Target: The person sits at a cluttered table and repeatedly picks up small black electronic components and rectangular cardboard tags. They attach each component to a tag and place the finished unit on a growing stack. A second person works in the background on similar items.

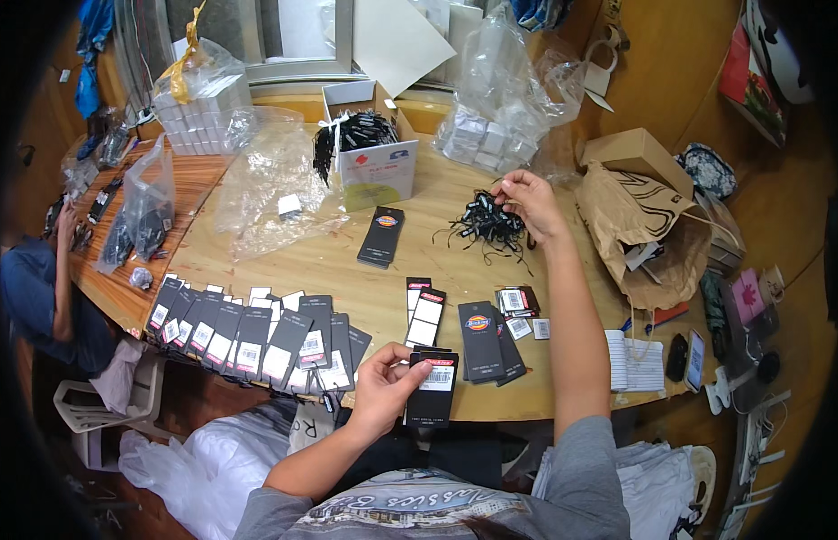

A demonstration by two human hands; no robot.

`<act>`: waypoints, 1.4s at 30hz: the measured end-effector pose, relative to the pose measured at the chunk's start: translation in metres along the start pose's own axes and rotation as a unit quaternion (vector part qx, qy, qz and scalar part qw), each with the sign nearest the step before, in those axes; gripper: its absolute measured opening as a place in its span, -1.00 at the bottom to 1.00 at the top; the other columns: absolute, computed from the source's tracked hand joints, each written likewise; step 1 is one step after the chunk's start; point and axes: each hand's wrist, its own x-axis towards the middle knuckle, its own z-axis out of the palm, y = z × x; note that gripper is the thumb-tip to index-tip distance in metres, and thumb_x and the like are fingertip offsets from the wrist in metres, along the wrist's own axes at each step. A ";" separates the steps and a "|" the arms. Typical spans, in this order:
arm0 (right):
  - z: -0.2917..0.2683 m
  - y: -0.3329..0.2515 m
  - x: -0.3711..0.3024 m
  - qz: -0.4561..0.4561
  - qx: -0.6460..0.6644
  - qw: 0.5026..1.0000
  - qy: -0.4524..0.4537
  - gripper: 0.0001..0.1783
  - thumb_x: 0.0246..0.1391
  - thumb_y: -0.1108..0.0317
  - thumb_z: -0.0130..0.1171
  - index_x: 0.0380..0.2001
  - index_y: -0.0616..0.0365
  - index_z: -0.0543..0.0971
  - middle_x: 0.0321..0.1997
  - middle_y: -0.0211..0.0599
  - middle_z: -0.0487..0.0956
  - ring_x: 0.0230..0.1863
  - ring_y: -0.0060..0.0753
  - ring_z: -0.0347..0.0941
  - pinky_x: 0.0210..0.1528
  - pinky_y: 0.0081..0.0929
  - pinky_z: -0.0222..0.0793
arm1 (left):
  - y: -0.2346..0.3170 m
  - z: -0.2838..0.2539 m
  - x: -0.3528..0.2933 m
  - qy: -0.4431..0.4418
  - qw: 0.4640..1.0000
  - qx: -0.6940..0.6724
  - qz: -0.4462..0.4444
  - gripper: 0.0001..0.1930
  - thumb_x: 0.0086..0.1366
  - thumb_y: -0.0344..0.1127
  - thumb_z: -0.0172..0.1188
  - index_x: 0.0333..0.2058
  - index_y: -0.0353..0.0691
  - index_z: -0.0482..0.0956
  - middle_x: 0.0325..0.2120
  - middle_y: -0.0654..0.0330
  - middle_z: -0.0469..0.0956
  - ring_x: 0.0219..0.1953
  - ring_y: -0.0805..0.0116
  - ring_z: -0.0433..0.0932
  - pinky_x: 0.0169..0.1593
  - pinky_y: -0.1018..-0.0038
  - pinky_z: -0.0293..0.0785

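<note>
At the table's near edge, my left hand (381,393) grips a small stack of black hang tags (428,405), thumb over the front one with its white barcode sticker. My right hand (532,205) reaches out over a tangled pile of black tag strings (480,225), its fingertips pinched together on what looks like a thin black string. Between my arms lie black tags with an orange-and-blue emblem (480,342), red-topped sticker tags (425,315) and small barcode labels (518,326). Another emblem tag stack (381,236) lies farther off.
Stickered black tags (248,337) overlap in a row along the front left edge. Behind stand an open box of black strings (378,171) and bagged white boxes (491,135). A brown paper bag (630,234), notebook (635,362) and phone (695,358) are right. A co-worker (54,297) sits left.
</note>
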 end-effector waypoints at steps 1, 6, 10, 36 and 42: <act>0.002 -0.003 0.000 -0.021 0.024 1.000 -0.001 -0.92 -0.05 0.43 -0.01 -0.43 0.15 0.36 -0.48 -0.33 0.49 -0.49 -0.64 0.35 -0.45 -0.73 0.26 | 0.000 0.000 0.000 0.000 1.000 -0.002 -0.001 -0.90 0.05 -0.55 0.05 -0.44 -0.34 0.30 -0.51 0.11 0.49 -0.50 0.52 0.48 -0.44 0.67 0.43; 0.001 -0.016 0.000 -0.055 -0.030 0.998 -0.027 -0.94 -0.03 0.44 -0.04 -0.43 0.13 0.34 -0.48 -0.30 0.49 -0.51 -0.60 0.36 -0.45 -0.72 0.26 | -0.002 -0.002 -0.002 0.003 1.000 0.008 0.003 -0.90 0.06 -0.55 0.04 -0.44 -0.35 0.31 -0.52 0.12 0.48 -0.50 0.53 0.48 -0.44 0.67 0.42; -0.008 -0.024 0.000 -0.045 0.017 0.999 0.002 -0.93 -0.03 0.44 -0.04 -0.42 0.14 0.32 -0.49 -0.27 0.50 -0.51 -0.62 0.35 -0.47 -0.71 0.24 | 0.000 -0.002 0.002 -0.006 1.000 0.012 -0.002 -0.90 0.06 -0.55 0.04 -0.44 -0.35 0.31 -0.51 0.12 0.48 -0.49 0.53 0.47 -0.43 0.67 0.42; -0.108 0.043 -0.054 0.133 -0.236 0.916 0.295 -0.95 -0.09 0.45 -0.08 -0.50 0.18 0.33 -0.66 -0.28 0.43 -0.54 -0.40 0.41 -0.50 -0.52 0.32 | -0.001 -0.001 -0.004 -0.016 0.999 0.011 -0.026 -0.89 0.06 -0.55 0.04 -0.45 -0.32 0.28 -0.49 0.13 0.47 -0.47 0.52 0.47 -0.41 0.67 0.42; -0.119 0.054 -0.092 0.087 -0.632 0.741 0.209 -0.89 -0.12 0.40 -0.09 -0.51 0.18 0.41 -0.56 -0.01 0.46 -0.45 -0.08 0.41 -0.43 -0.25 0.29 | -0.001 -0.001 -0.006 -0.012 0.999 0.017 -0.030 -0.89 0.07 -0.54 0.04 -0.45 -0.30 0.27 -0.49 0.16 0.46 -0.45 0.54 0.46 -0.39 0.66 0.40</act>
